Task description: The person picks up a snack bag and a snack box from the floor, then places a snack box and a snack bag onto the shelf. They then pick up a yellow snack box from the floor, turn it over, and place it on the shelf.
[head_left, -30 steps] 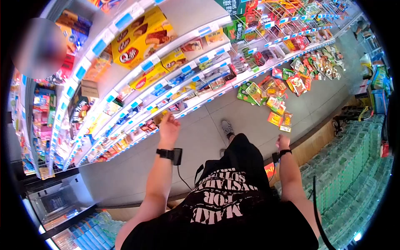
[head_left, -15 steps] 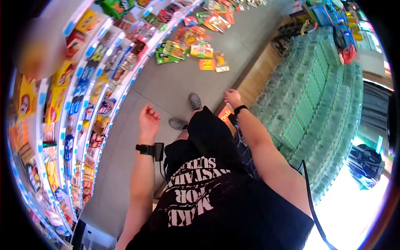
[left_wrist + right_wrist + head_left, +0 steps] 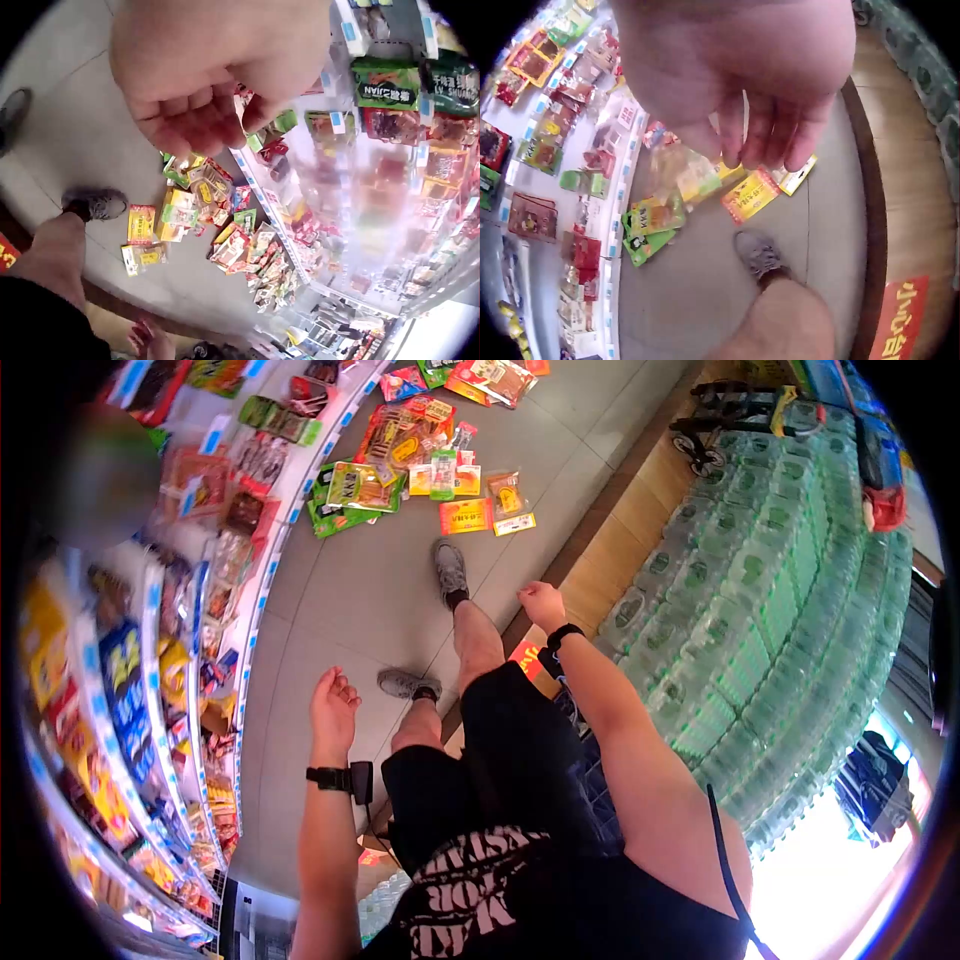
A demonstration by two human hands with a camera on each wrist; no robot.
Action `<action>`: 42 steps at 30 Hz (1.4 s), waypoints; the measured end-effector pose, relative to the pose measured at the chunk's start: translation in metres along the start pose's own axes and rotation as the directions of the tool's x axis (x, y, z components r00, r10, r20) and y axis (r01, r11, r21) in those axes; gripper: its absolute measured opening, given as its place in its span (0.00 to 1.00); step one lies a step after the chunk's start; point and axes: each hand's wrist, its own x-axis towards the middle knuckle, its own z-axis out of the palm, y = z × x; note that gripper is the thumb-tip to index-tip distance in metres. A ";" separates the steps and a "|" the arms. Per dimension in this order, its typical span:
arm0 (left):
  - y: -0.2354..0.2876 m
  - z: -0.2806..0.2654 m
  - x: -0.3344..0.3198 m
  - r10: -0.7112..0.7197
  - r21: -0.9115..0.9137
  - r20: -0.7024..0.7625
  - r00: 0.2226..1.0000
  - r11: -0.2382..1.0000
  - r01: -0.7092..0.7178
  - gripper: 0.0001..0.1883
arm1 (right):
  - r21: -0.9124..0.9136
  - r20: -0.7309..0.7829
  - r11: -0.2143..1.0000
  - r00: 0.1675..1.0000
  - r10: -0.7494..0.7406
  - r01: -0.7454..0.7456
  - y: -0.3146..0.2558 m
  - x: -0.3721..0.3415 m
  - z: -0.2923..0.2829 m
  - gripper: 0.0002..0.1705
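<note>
My left hand (image 3: 334,712) hangs in front of my body with loosely curled fingers and holds nothing; the left wrist view shows its fingers (image 3: 191,127) bent below the palm. On the other side my right hand (image 3: 542,606) also hangs relaxed, with nothing in it; its fingers (image 3: 772,135) droop in the right wrist view. Beyond both hands, snack packets lie spread on the floor. Among them are a green-edged packet (image 3: 362,487), an orange-yellow packet (image 3: 466,516), a smaller clear-fronted packet (image 3: 506,492) and a large red packet (image 3: 405,435).
Shelves (image 3: 262,595) crowded with packaged snacks run along the left. To the right, stacked bottled-water packs (image 3: 740,630) stand on a wooden ledge (image 3: 625,525), with a folded wheeled cart (image 3: 735,420) at the far end. My shoes (image 3: 450,572) are on the tiled floor between them.
The view has swung right and come nearer the packets on the floor as the person steps along. The left hand has moved away from the shelf edge; both hands stay without anything in them.
</note>
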 end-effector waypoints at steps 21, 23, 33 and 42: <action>-0.106 0.042 0.348 -0.246 0.220 0.003 0.969 0.946 0.239 0.18 | -0.566 -0.024 0.656 0.785 -0.618 0.499 0.002 0.433 0.237 0.43; -0.108 0.047 0.356 -0.238 0.224 0.030 0.971 0.948 0.225 0.18 | -0.498 -0.064 0.680 0.760 -0.647 0.537 0.008 0.428 0.231 0.44; -0.106 0.062 0.354 -0.267 0.253 0.040 0.963 0.935 0.249 0.17 | -0.027 -0.426 0.823 0.738 -0.523 0.568 -0.001 0.451 0.190 0.40; -0.108 0.070 0.351 -0.258 0.318 0.024 0.966 0.918 0.237 0.17 | -0.517 -0.001 0.558 0.652 -0.759 0.649 -0.064 0.487 0.173 0.58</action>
